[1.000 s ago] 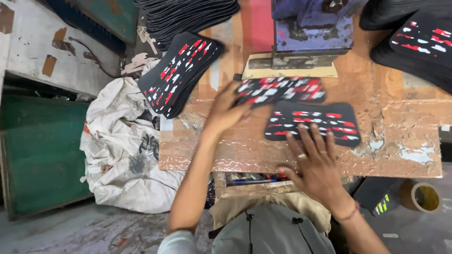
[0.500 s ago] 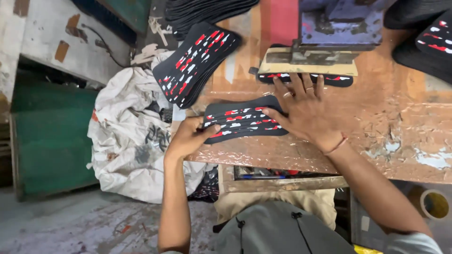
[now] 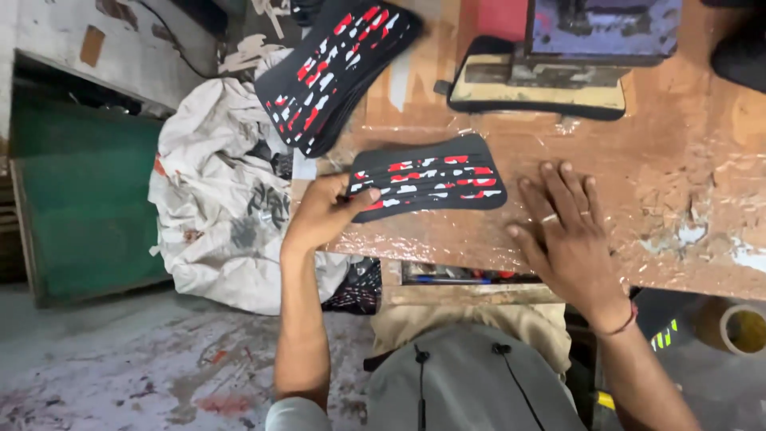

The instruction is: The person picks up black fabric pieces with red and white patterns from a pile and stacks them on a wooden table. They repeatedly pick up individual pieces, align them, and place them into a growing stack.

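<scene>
Gripping the black printed piece by its near-left corner, my left hand has its thumb pressed on top and its fingers curled under the edge, right where the wooden workbench ends. The piece is a flat, curved black panel with red and white dashes. It lies on the workbench with its long axis running left to right, roughly parallel to the bench's front edge, and it stretches away from my left hand toward the right.

My right hand is released: palm down, fingers spread, flat on the workbench and holding nothing. It sits just beside the right end of the piece, a little nearer to me, not touching it as far as I can tell. So the left hand is the one in contact, and the right is close but apart.

Farther back on the workbench, past the piece and to its left, a stack of matching printed pieces overhangs the bench's left edge. Behind the piece and to the right stands a press machine with a tan pad at its foot. Off the bench's left side, a crumpled white sack lies on the floor beside a green panel.
</scene>
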